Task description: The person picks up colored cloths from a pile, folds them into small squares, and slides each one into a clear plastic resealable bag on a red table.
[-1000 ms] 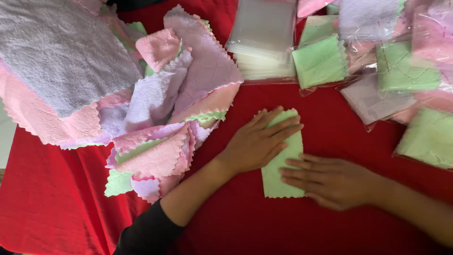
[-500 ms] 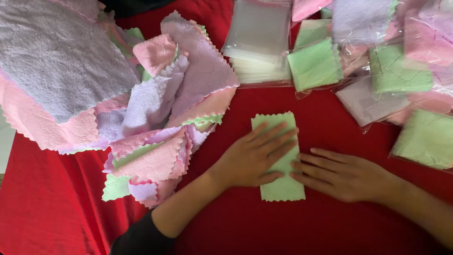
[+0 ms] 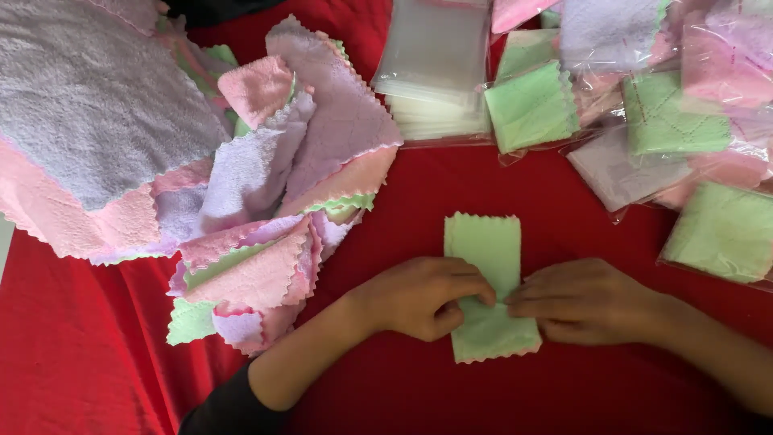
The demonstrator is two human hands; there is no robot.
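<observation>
A light green cloth (image 3: 485, 248) with zigzag edges lies folded into a long strip on the red tablecloth (image 3: 403, 193). My left hand (image 3: 423, 296) rests on its left side, fingers curled and pinching the cloth near the middle. My right hand (image 3: 588, 300) lies flat at the right edge, its fingertips pressing the same spot. The fingertips of both hands almost meet on the cloth.
A heap of loose pink, lilac and green cloths (image 3: 266, 201) lies at the left. A stack of clear plastic bags (image 3: 435, 72) sits at the top centre. Bagged folded cloths (image 3: 668, 121) in green, pink and lilac fill the top right.
The green cloth has turned upright and straightened into a neat strip. Both hands slid down from lying flat over it to pinching its middle, fingers curling in.
</observation>
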